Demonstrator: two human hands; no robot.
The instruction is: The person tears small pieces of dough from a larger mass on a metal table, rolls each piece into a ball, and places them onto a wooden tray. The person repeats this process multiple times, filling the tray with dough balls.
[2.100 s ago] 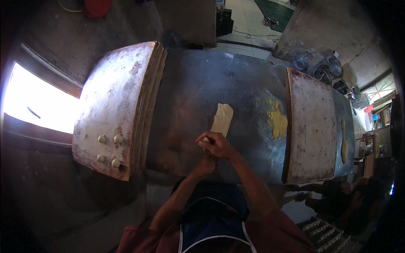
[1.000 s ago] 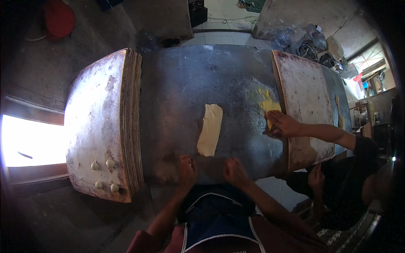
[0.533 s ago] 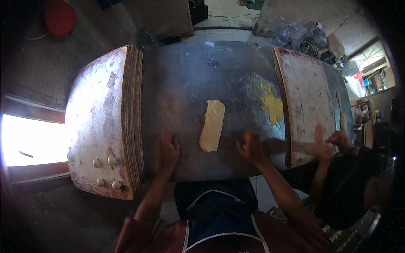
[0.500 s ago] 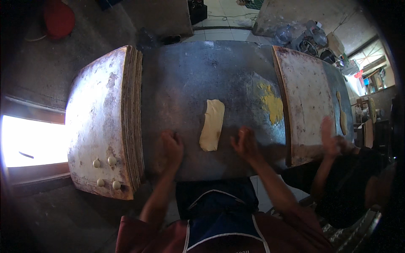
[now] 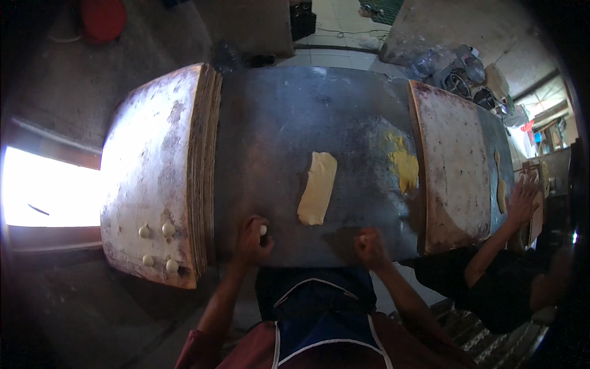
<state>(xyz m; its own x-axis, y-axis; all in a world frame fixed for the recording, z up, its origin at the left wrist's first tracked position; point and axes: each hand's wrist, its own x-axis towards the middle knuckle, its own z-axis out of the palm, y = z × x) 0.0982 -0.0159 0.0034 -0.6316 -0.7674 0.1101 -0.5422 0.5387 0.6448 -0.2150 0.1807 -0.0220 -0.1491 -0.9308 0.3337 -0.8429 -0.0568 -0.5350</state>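
My left hand is closed around a small pale dough ball, which peeks out beside the thumb. Just above the front edge of the dark table, my right hand is also closed; a little pale dough shows between its fingers, most of it hidden. A long flat strip of cream-coloured dough lies on the table between my hands and farther off, touched by neither. Several round dough balls sit on the near end of the worn top board of the stack at the left.
The board stack borders the dark metal table on the left. Yellow smear lies right of the dough strip, before another worn board. Beyond it, a co-worker's hand is by a longer dough piece.
Both my hands have drawn back toward the table's near edge, and dough now shows in them. The co-worker's hand has moved right, away from the worn board.
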